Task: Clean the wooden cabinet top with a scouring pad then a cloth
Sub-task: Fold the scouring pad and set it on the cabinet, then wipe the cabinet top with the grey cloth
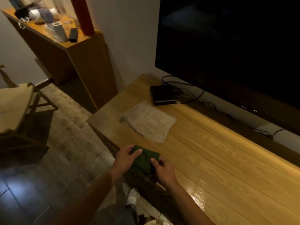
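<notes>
I have both hands on the green scouring pad point(145, 157) at the near front edge of the wooden cabinet top point(211, 151). My left hand point(125, 158) pinches its left corner with the thumb on top, and my right hand point(164, 169) pinches the near right corner the same way, so the pad is gripped at two corners rather than pressed flat under a palm. I judge that this two-handed hold is for straightening or folding the pad into a shape one hand can push, since a limp pad would bunch up under a single palm. Its lower part hangs over the front edge, and in this dim light I cannot tell whether the far part rests on the wood or is held just above it. The cloth point(148, 122) lies folded flat on the top just beyond my hands, apart from the pad; it sits there, I think, because it comes second and is within easy reach once scrubbing is done. Farther beyond the cloth, near the wall, a black box point(162, 95) with cables sits under the television point(235, 46). The long stretch of wood to the right of my right hand is bare and glossy, and that looks to me like the run the pad should cover first.
</notes>
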Demonstrator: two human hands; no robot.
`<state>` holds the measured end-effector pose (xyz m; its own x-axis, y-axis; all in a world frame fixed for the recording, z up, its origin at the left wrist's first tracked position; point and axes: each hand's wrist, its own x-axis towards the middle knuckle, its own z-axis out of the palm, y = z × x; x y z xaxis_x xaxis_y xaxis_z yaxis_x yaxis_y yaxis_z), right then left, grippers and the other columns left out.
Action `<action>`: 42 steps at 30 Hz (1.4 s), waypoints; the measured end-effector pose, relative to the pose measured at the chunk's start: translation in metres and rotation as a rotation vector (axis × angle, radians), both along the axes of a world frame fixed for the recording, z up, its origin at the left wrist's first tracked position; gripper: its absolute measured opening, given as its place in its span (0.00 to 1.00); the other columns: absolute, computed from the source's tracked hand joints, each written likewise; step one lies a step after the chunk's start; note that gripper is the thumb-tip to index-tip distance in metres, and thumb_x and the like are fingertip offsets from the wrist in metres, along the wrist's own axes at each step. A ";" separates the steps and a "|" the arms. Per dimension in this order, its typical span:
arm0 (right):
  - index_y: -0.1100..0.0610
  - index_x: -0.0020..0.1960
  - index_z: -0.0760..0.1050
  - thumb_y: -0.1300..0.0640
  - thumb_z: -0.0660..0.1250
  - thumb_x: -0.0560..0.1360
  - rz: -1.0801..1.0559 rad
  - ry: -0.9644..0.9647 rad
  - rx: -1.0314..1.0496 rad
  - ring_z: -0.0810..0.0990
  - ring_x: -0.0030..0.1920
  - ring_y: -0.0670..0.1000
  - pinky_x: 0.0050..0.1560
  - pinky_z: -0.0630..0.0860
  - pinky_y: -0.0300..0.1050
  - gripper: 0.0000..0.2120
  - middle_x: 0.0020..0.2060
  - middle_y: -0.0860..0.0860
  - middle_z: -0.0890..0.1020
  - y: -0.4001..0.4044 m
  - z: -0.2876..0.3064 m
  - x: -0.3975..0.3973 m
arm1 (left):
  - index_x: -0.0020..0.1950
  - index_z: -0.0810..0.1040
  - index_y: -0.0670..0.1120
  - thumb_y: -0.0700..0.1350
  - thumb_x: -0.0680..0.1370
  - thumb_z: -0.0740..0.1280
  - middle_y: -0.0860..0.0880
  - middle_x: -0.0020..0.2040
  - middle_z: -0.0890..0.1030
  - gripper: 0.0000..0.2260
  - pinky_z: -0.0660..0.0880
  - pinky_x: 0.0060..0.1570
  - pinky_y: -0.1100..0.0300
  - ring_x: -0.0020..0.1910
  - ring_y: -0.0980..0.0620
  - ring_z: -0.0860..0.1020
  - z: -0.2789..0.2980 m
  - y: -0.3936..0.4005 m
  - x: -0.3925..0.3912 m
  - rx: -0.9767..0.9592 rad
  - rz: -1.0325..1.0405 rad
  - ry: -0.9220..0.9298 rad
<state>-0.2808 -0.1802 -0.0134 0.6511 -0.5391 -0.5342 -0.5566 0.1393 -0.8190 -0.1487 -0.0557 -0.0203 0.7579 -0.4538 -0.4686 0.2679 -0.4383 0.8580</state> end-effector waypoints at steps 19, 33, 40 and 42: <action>0.58 0.61 0.79 0.56 0.66 0.81 -0.018 0.261 -0.585 0.80 0.52 0.54 0.48 0.73 0.43 0.11 0.55 0.55 0.81 -0.085 -0.028 0.130 | 0.58 0.74 0.53 0.56 0.79 0.64 0.53 0.52 0.75 0.11 0.67 0.44 0.66 0.49 0.57 0.73 -0.022 -0.047 0.208 0.340 -0.305 -0.622; 0.52 0.59 0.77 0.53 0.69 0.79 0.119 0.420 -0.512 0.78 0.48 0.51 0.41 0.70 0.39 0.10 0.52 0.53 0.81 -0.189 -0.061 0.174 | 0.56 0.80 0.48 0.55 0.76 0.69 0.50 0.45 0.81 0.13 0.77 0.50 0.51 0.52 0.44 0.81 -0.060 -0.165 0.275 0.423 -0.710 -0.375; 0.48 0.47 0.79 0.48 0.73 0.77 -0.067 0.107 -0.417 0.80 0.41 0.41 0.36 0.73 0.34 0.05 0.41 0.45 0.82 -0.179 -0.025 0.118 | 0.65 0.77 0.48 0.58 0.77 0.70 0.51 0.57 0.80 0.22 0.75 0.55 0.54 0.57 0.50 0.78 -0.012 -0.147 0.260 0.254 -0.693 -0.379; 0.49 0.49 0.80 0.49 0.72 0.77 -0.047 0.025 -0.407 0.82 0.44 0.44 0.41 0.79 0.43 0.04 0.43 0.46 0.83 -0.174 -0.006 0.094 | 0.60 0.77 0.57 0.59 0.76 0.71 0.60 0.52 0.78 0.15 0.72 0.49 0.62 0.52 0.58 0.77 0.006 -0.142 0.250 0.187 -0.697 -0.377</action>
